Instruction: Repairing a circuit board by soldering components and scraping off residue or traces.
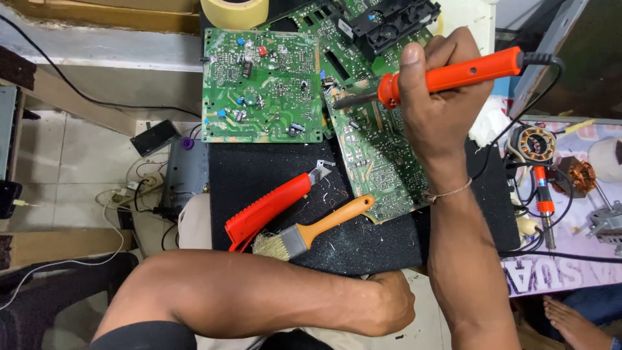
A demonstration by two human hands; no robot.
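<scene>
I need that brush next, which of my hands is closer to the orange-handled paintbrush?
Left. Your left hand rests just below the paintbrush; your right hand is up over the circuit board.

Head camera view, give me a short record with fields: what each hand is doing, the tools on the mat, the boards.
right hand: grips an orange soldering iron, tip over the tilted board
left hand: closed in a fist, resting at the near edge of the black mat, holding nothing visible
tools on mat: red knife, blade out; brush with orange handle beside it
boards: square green board lies flat to the left of the tilted board
behind: tape roll
</scene>
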